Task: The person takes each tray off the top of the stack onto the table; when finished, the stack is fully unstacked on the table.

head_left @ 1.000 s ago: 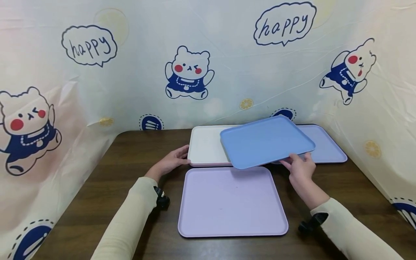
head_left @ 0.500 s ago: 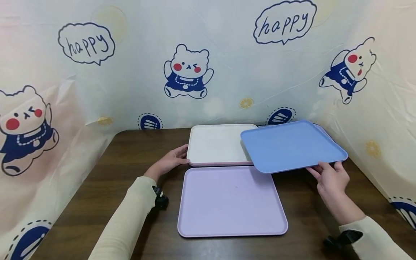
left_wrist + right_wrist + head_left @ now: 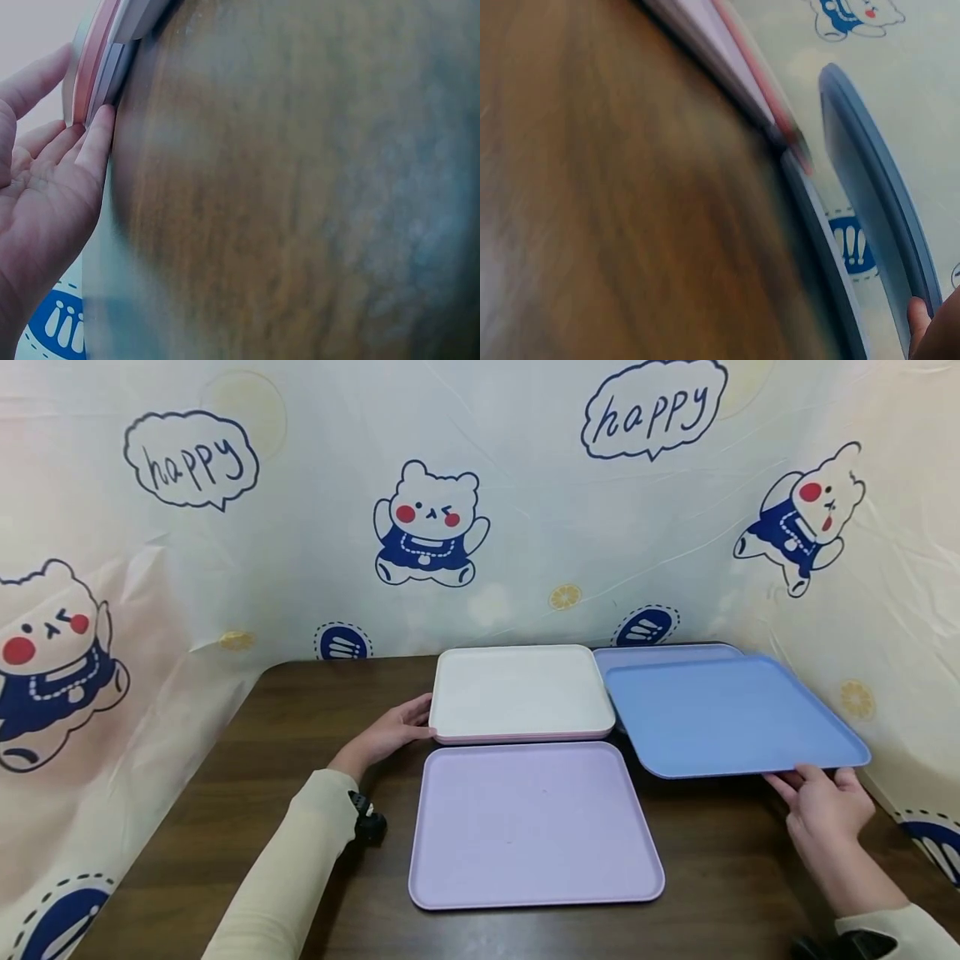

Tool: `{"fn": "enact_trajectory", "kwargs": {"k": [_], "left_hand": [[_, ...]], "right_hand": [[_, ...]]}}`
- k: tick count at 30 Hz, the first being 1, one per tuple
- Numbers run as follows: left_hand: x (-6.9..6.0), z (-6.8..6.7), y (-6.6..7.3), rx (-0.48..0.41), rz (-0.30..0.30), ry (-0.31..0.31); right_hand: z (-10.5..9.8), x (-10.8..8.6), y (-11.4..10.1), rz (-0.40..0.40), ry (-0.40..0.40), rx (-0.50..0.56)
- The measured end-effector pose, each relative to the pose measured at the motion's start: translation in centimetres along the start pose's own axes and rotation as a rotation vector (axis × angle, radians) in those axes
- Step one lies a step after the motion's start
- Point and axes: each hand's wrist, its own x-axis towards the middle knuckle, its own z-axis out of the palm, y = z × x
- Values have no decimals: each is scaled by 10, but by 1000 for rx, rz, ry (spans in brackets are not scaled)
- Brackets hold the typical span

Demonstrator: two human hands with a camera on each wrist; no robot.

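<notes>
A blue tray [image 3: 735,718] is held up at the right in the head view, its near edge pinched by my right hand [image 3: 828,814] with the fingers underneath. The right wrist view shows a gap between this raised tray and a flat tray [image 3: 821,244] on the table. My left hand [image 3: 386,739] touches the left edge of a stack with a white tray [image 3: 521,689] on top. Under the white one, a pink tray [image 3: 94,64] shows in the left wrist view, with lilac layers below. In that view my left fingers look nearly straight against the edge.
In front of the stack a lilac tray [image 3: 536,822] lies flat on the brown wooden table [image 3: 360,893]. Behind the blue tray, a periwinkle tray [image 3: 667,652] is mostly covered. A printed cloth [image 3: 510,527] hangs along the back and sides of the table.
My right hand has carried the blue tray rightward and toward me, off the white tray, which now shows fully. The left hand has stayed at the stack's edge.
</notes>
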Motion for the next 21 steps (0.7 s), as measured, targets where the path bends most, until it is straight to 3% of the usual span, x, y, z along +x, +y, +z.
{"fn": "enact_trajectory", "kwargs": {"k": [10,13,17,21], "left_hand": [[-1,0,1,1,-15,15],[-2,1,3,3,-17,11],[-2,2,2,-4,-31,14],[-1,2,-1,-4,-32,23]], "right_hand": [[-14,3,-13,-3,119,-82],[-19,3,-15,-31,170,-188],[-27,2,-14,-85,240,-412],[-36,-1,-13,-50,273,-581]]}}
